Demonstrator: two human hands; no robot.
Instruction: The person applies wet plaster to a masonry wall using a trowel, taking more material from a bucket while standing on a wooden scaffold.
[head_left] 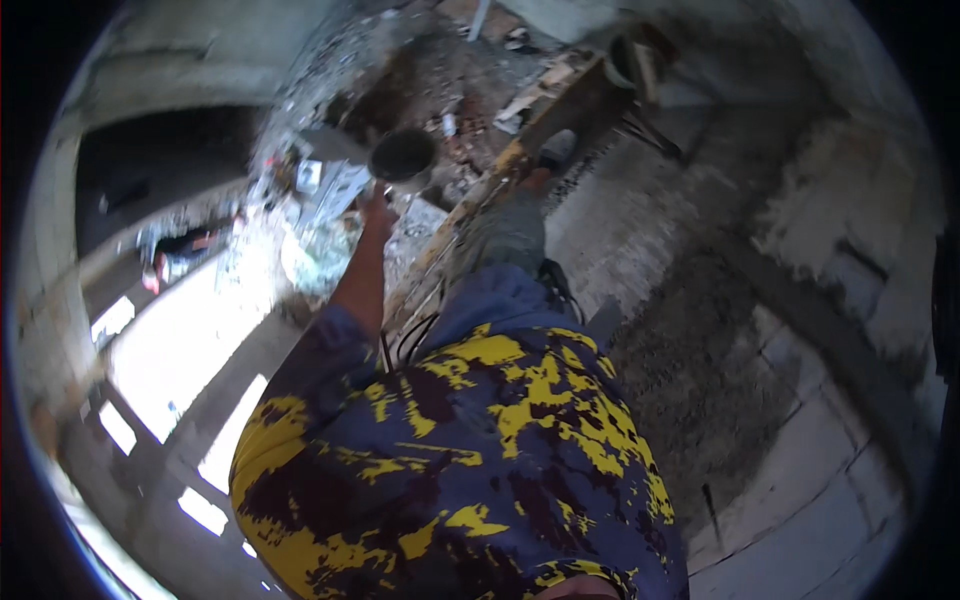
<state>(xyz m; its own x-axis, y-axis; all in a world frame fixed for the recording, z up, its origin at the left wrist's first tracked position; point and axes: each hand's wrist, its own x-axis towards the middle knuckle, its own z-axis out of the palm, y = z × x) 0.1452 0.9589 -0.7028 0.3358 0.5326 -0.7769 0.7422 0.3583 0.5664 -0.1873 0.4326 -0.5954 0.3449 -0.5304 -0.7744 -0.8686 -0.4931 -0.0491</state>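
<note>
My left arm reaches forward, and my left hand (376, 212) is closed at the near edge of a dark round bucket (402, 156). Its fingers are small and partly blurred, and the bucket's inside is too dark to make out. Around the bucket lie rubble and broken bits of masonry (465, 150). My right hand does not show; my patterned yellow and dark shirt (480, 450) fills the lower middle.
A long, worn wooden board (510, 160) runs diagonally past my leg, with a shoe (557, 150) beside it. Clear plastic sheeting (310, 255) and litter lie left, near bright openings (180, 350). A rough concrete floor (640, 230) stretches right.
</note>
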